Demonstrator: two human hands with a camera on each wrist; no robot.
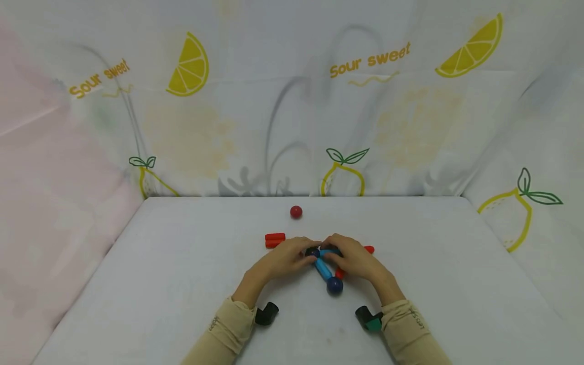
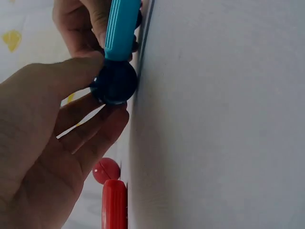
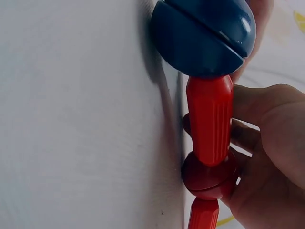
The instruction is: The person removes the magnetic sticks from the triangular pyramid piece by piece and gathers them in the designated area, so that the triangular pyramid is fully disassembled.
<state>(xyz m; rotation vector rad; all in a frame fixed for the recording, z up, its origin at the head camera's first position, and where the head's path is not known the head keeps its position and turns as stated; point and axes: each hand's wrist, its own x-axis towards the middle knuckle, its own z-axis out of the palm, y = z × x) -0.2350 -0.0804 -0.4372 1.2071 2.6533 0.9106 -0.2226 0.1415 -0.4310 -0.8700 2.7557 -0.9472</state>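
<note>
A white cloth (image 1: 255, 61) hangs behind the table, its surface creased and printed with yellow lemon wedges (image 1: 188, 67), orange "Sour sweet" lettering (image 1: 370, 60) and, lower down, outlined lemons (image 1: 343, 180) with green leaves. Faint grey stems and pale yellow blotches show between them. Side panels close in the space — the left one (image 1: 36, 162) pinkish, the right (image 1: 538, 132) whitish with another lemon outline (image 1: 505, 219). The white tabletop (image 1: 159, 279) has rounded far corners; the light is soft — rather dim.
</note>
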